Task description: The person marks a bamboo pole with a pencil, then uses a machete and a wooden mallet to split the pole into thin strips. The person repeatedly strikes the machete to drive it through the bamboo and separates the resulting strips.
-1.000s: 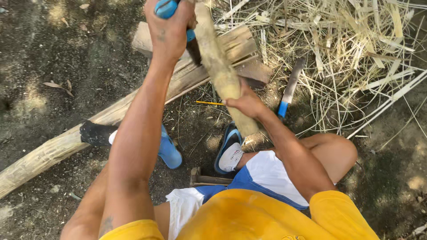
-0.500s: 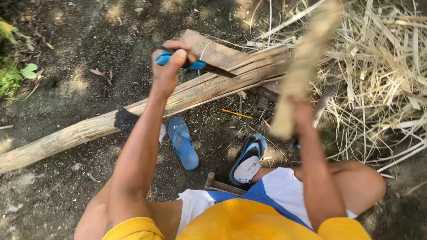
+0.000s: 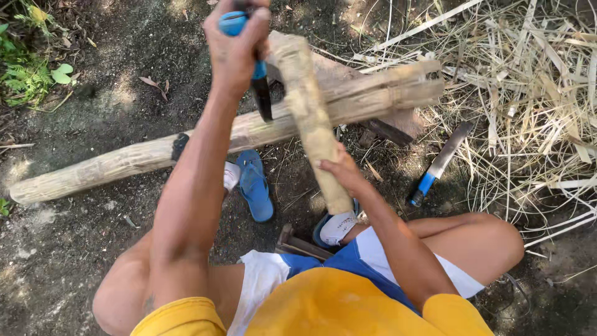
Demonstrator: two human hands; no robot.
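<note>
My left hand (image 3: 233, 46) is raised and closed around the blue handle of a dark-bladed knife (image 3: 261, 96), its blade pointing down beside a short bamboo piece (image 3: 308, 109). My right hand (image 3: 339, 171) grips that bamboo piece near its lower end and holds it tilted, upper end away from me. The piece crosses over a long bamboo pole (image 3: 124, 162) lying on the dirt.
A second knife with a blue handle (image 3: 438, 165) lies on the ground to the right. A heap of dry bamboo strips (image 3: 535, 93) fills the right side. Blue sandals (image 3: 255, 186) sit by my feet; a wooden block (image 3: 348, 71) lies under the pole.
The bamboo piece swung back from the far right to the middle, in front of me. My left hand lifted the knife higher, and the view shifted left.
</note>
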